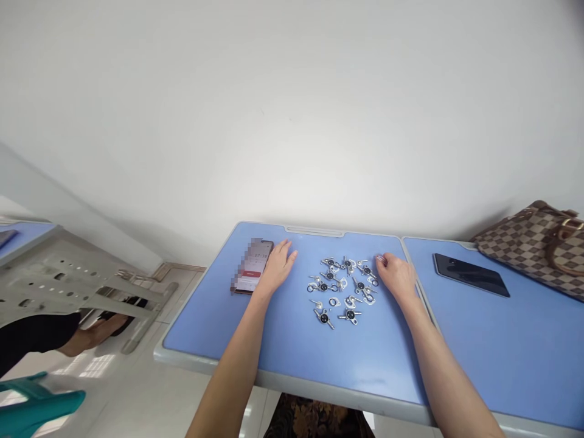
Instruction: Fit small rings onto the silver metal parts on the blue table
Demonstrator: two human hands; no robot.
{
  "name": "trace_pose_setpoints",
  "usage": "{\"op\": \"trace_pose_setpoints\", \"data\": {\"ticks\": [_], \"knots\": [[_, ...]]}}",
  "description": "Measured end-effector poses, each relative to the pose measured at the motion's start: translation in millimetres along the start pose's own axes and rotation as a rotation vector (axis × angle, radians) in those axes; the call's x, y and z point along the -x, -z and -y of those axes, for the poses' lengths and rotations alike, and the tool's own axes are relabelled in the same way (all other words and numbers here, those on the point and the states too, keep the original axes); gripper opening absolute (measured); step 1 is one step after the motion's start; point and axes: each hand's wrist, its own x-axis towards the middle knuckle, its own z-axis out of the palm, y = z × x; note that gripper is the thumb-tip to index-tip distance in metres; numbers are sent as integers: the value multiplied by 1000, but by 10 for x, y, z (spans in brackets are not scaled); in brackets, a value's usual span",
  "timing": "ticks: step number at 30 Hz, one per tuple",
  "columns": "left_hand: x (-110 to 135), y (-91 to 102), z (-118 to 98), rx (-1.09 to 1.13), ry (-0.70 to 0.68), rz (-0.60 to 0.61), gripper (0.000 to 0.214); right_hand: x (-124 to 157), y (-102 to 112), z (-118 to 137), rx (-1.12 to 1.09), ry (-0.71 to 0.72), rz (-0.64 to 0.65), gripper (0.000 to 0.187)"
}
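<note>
My left hand [277,269] lies on the blue desk with its fingers stretched out, beside the right edge of a phone [252,267] whose lit screen shows a timer. On the desk's right side rests my right hand [396,275], fingers curled in; whatever they may hold is too small to make out. Between the hands several small metal parts are scattered. Among them are silver fittings with round black centres, such as this fitting [323,318] near the front, along with a loose ring-shaped plate [334,302] and a small pin-like piece [316,303].
The blue desk [210,322] stands against a white wall [292,121]. On the adjoining desk at right lie a dark phone [472,275] and a checkered handbag [538,246]. At lower left are a teal chair [41,407] and another person's leg and foot [98,334].
</note>
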Motion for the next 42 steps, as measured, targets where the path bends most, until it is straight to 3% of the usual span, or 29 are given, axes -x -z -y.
{"op": "trace_pose_setpoints", "data": {"ticks": [15, 24, 29, 42], "knots": [[37, 84, 167, 38, 13, -27, 49, -6, 9, 1, -8, -9, 10, 37], [55, 167, 142, 24, 78, -37, 53, -1, 18, 5, -26, -14, 18, 38], [45, 69, 129, 14, 9, -82, 54, -2, 22, 8, -21, -12, 18, 38], [46, -7, 12, -35, -100, -41, 47, -5, 9, 12, 5, -5, 4, 37]]}}
